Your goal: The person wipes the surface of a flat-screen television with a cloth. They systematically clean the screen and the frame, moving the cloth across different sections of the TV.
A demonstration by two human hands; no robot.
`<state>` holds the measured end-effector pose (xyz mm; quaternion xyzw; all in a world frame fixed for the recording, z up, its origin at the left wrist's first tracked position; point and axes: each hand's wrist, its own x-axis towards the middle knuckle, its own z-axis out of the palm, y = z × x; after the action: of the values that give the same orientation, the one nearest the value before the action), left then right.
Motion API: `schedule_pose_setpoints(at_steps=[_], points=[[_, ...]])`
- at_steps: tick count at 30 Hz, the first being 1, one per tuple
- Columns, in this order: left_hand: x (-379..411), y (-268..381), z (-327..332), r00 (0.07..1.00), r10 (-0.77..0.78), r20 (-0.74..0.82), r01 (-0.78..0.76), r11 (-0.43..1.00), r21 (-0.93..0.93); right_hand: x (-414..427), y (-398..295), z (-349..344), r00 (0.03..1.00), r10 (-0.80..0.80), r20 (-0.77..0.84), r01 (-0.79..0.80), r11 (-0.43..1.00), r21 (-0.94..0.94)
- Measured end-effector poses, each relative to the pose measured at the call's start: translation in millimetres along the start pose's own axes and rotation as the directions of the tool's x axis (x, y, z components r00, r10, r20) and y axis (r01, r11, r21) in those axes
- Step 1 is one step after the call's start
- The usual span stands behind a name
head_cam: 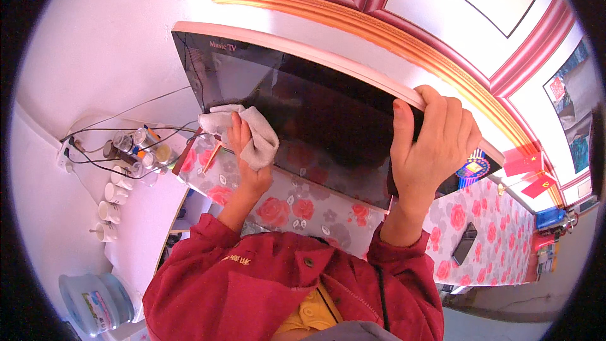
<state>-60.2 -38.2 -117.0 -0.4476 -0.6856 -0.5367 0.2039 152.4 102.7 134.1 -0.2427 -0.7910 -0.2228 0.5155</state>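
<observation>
A wide television point(322, 109) with a dark glossy screen and a pale frame stands before me, over a table with a rose-patterned cloth point(303, 208). My left hand point(244, 147) holds a folded grey-white cloth point(260, 139) against the lower left part of the screen. With its thumb on the front and its fingers over the top edge, my right hand point(431, 142) grips the television near the right end. A colourful sticker point(473, 166) shows on the front, to the right of that hand.
Black cables run from a power strip point(64, 156) past jars point(144, 137) and several white mugs point(115, 193) at the left. A water bottle point(92, 305) is lower left. On the right lie a phone point(465, 244) and small red flags point(523, 163). Framed pictures hang behind.
</observation>
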Motion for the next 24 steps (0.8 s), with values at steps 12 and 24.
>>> schedule_pose_setpoints(at_steps=[12, 24], points=[[10, 14, -6, 0.933, -0.342, -0.111, 0.288, 0.896, -0.338, 0, 0, 1, 1.000, -0.001, -0.017, 0.001, 1.000, -0.002], [63, 106, 31, 0.927, 0.373, -0.030, -0.372, 0.928, 0.026, -1, 0, 2, 1.000, 0.006, -0.001, -0.006, 1.000, 0.006]])
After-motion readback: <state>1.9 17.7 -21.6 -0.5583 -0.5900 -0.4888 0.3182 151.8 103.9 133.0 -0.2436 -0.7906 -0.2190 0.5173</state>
